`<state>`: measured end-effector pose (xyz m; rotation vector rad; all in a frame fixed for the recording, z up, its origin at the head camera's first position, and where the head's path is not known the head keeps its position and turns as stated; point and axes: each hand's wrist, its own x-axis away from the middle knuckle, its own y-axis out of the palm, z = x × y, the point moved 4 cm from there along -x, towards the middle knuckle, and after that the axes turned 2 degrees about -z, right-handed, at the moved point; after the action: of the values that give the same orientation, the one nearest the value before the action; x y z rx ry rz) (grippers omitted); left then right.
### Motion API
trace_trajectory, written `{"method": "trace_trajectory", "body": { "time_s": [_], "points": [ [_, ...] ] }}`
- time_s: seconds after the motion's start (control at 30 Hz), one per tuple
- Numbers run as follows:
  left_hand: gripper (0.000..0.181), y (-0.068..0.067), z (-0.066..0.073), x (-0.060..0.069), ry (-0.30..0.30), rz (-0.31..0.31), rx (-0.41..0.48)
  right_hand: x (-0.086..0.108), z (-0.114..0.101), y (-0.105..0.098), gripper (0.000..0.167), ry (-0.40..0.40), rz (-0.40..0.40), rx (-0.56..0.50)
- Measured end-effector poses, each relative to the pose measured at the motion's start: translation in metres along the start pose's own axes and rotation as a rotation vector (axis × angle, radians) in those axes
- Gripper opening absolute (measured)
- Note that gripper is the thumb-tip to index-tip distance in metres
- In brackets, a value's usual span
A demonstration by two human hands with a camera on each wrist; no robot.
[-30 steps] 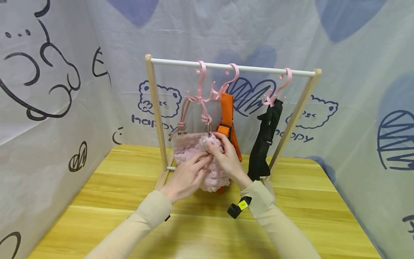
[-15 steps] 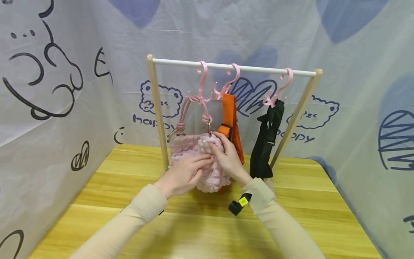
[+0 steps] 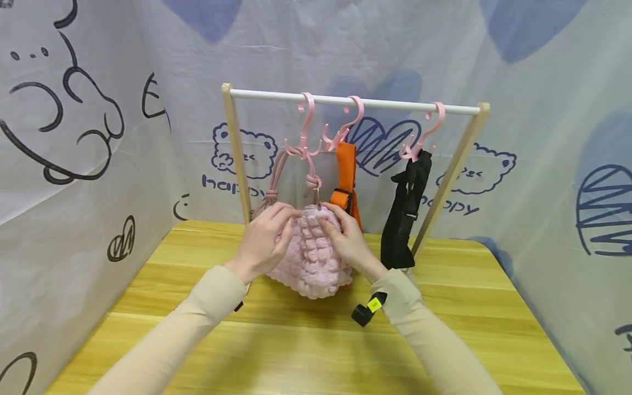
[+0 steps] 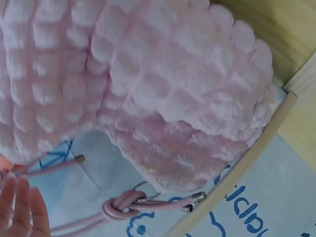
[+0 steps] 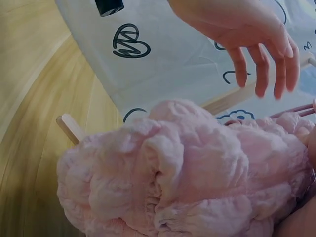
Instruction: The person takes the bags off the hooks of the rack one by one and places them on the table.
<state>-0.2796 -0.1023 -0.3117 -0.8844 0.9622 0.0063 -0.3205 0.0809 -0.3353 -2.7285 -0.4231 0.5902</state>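
Note:
A puffy pink bag (image 3: 316, 258) hangs by a pink cord strap (image 3: 278, 170) from the left pink hook (image 3: 307, 123). At the bag's upper right corner, near the metal ring, my right hand (image 3: 353, 241) pinches the fabric between thumb and fingers. My left hand (image 3: 264, 236) is at the bag's upper left; in the right wrist view this left hand (image 5: 247, 39) hangs above the bag with loose, slightly bent fingers and nothing in them. Seen from the left wrist, the bag (image 4: 168, 64) has a folded top edge, with a knotted cord (image 4: 123, 205) below it in that picture.
A wood-and-white rack (image 3: 355, 103) stands on the wooden table (image 3: 316, 351). Right of the bag, an orange strap (image 3: 347, 164) and a folded black bag (image 3: 405, 219) hang on pink hooks. Printed cloth (image 3: 543, 109) encloses the back and sides.
My left hand has come away from the bag's front, moving up and left to its upper left edge. The pink front panel is now uncovered. The right hand keeps its grip at the corner.

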Motion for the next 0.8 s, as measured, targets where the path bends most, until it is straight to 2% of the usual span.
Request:
{"method": "trace_trajectory", "body": {
  "time_s": [0.13,0.27,0.4,0.57,0.7,0.8],
  "points": [
    [0.029,-0.012,-0.010,-0.013,-0.061,0.074,0.027,-0.001,0.001,-0.003,0.043,-0.020,-0.021,-0.026],
    [0.031,-0.026,-0.014,-0.030,-0.058,0.104,0.005,-0.001,0.002,-0.004,0.043,-0.018,-0.047,-0.063],
    [0.032,-0.044,-0.014,-0.054,-0.020,0.163,-0.042,-0.001,0.002,-0.004,0.043,-0.001,-0.075,-0.095],
    [0.033,-0.066,-0.009,-0.086,0.066,0.240,-0.138,0.000,0.005,-0.004,0.043,0.029,-0.106,-0.130],
    [0.034,-0.083,-0.005,-0.113,0.133,0.279,-0.217,0.001,0.003,-0.005,0.044,0.023,-0.122,-0.156],
    [0.034,-0.093,-0.006,-0.134,0.141,0.273,-0.246,0.000,0.003,-0.005,0.043,0.012,-0.124,-0.166]
  ]
}}
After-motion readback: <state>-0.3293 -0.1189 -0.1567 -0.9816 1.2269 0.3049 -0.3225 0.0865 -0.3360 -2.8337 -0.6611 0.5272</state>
